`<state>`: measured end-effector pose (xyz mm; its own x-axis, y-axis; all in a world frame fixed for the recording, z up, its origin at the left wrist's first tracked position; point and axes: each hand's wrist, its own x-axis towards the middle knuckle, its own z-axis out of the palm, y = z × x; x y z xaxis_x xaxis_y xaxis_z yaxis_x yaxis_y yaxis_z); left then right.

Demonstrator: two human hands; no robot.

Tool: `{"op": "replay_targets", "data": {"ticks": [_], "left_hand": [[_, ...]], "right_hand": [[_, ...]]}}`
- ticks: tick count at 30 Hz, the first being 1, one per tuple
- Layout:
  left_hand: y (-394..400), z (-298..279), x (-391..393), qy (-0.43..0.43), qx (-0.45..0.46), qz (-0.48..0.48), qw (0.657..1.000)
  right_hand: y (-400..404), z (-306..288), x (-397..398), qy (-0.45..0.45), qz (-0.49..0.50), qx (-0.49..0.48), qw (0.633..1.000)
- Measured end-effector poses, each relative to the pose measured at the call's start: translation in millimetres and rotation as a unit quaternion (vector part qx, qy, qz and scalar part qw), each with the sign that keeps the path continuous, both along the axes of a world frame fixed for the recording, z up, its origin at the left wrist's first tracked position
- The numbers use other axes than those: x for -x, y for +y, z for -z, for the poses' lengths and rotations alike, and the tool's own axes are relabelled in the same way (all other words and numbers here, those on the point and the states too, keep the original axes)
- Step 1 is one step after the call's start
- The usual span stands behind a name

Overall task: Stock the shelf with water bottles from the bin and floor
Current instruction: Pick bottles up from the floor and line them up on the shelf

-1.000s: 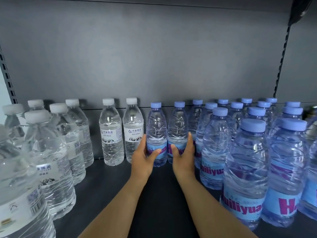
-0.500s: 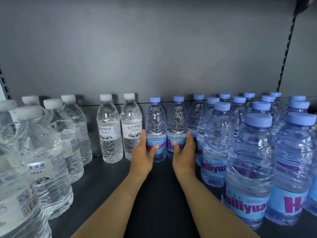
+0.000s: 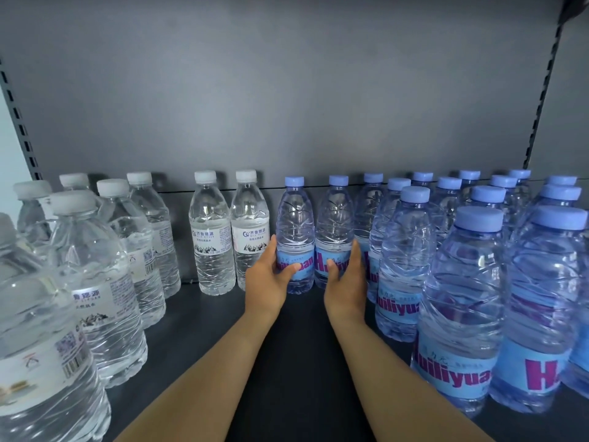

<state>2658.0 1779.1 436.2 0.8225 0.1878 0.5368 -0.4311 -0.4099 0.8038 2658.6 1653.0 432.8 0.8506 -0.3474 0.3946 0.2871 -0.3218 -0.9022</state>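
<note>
Two blue-capped water bottles stand upright side by side at the back of the dark shelf point(image 3: 296, 362). My left hand point(image 3: 267, 279) wraps the left blue bottle point(image 3: 294, 224) at its label, thumb across the front. My right hand point(image 3: 347, 282) grips the right blue bottle point(image 3: 334, 224) the same way, fingers behind it. Both bottles rest on the shelf against the grey back panel.
Two white-capped bottles point(image 3: 229, 237) stand just left of my left hand. Several more white-capped bottles point(image 3: 95, 266) fill the left side. Several blue-capped bottles point(image 3: 471, 298) crowd the right side in rows. A bare lane of shelf runs under my forearms.
The two bottles and both hands hold nearly the same place at the back of the shelf; only the camera view has shifted slightly.
</note>
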Motion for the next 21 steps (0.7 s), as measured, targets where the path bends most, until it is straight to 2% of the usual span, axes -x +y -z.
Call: {"op": "replay_targets", "data": {"ticks": [8, 13, 16, 21], "left_hand": [[-7.2, -24.6, 24.9, 0.042, -0.066, -0.062, 0.995], [-5.3, -44.8, 52.3, 0.113, -0.148, -0.066, 0.980], [-4.4, -59.4, 79.5, 0.135, -0.260, -0.071, 0.953], [0.8, -78.8, 129.7, 0.195, -0.422, -0.114, 0.878]], "right_hand": [[0.6, -5.8, 13.6, 0.014, 0.002, 0.006, 1.000], [-4.3, -23.5, 32.1, 0.020, -0.005, 0.082, 0.996], [-10.8, -34.9, 48.1, 0.041, -0.027, 0.192, 0.980], [-19.7, -48.8, 91.2, 0.040, -0.079, 0.318, 0.944]]}}
